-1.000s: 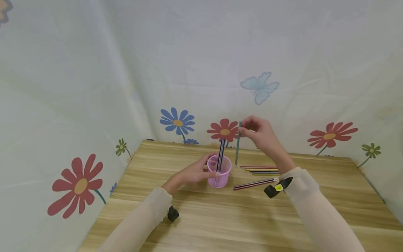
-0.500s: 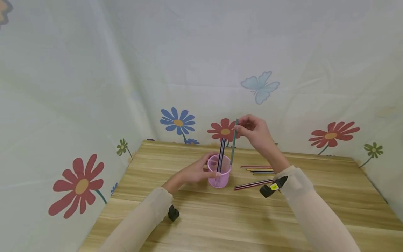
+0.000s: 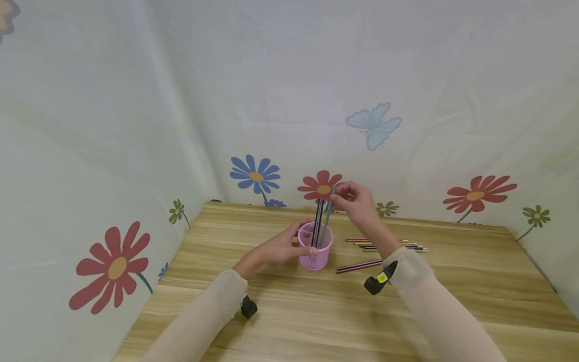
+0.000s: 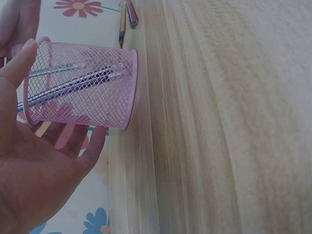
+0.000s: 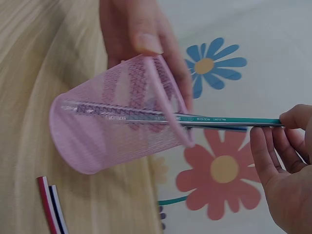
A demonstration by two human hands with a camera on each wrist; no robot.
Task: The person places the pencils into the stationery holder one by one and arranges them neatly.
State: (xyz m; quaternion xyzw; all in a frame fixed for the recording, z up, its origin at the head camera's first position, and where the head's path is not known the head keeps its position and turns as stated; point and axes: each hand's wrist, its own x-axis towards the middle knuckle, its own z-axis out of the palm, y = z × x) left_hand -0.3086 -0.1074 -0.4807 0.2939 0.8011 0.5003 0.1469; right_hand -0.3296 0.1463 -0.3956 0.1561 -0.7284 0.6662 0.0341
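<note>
A pink mesh pencil cup (image 3: 321, 259) stands on the table, and my left hand (image 3: 281, 246) holds it from the left. The thumb lies at the rim while the fingers curve round the far side, as the left wrist view shows. Dark striped pencils (image 3: 317, 221) lean inside the cup. My right hand (image 3: 360, 205) pinches a green pencil (image 5: 243, 120) near its upper end, above the cup. The pencil's lower part is inside the cup, tilted, seen through the mesh in the right wrist view.
On the wooden table (image 3: 289, 322), several pencils (image 3: 384, 245) lie in a loose row right of the cup. Red and dark striped pencils (image 3: 359, 266) lie nearer, partly hidden by the right wrist. A flower-printed cloth (image 3: 289, 100) hangs behind the table.
My right hand has moved left and then down with the green pencil, whose lower end has passed from beside the cup to inside it. The left hand and cup have stayed put.
</note>
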